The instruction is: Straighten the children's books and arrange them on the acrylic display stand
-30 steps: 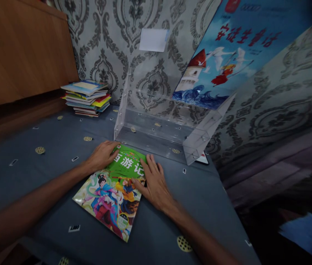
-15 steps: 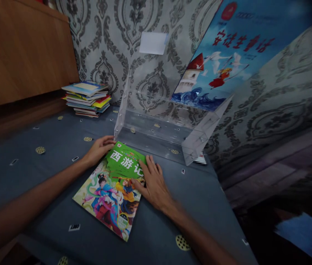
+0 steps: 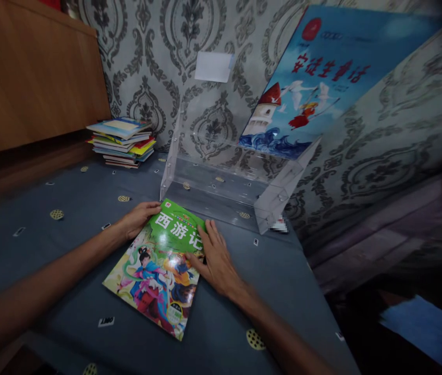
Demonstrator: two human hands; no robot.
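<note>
A picture book [image 3: 154, 271] with a green top and a colourful cartoon cover lies face up and slanted on the cloth-covered surface. My left hand [image 3: 140, 219] rests at its upper left edge, fingers stretched toward the top corner; its fingertips are partly hidden. Along the right edge, my right hand [image 3: 217, 260] lies with fingers extended and the thumb over the cover. Just beyond the book stands a clear acrylic rack [image 3: 221, 190] with stepped tiers. A blue book [image 3: 303, 88] with a red-roofed tower on its cover leans upright in the rack's back right part.
A stack of books [image 3: 121, 143] sits at the back left, beside a wooden cabinet [image 3: 37, 78]. Patterned wallpaper [image 3: 135, 57] backs the rack. The dark blue-grey cloth [image 3: 76, 250] ends at the right, where a blue item [image 3: 424, 333] lies lower down.
My left hand has slid slightly down the book's left edge. My right hand and the book stay almost in place. The view has shifted a little, and glare now shows on the cover.
</note>
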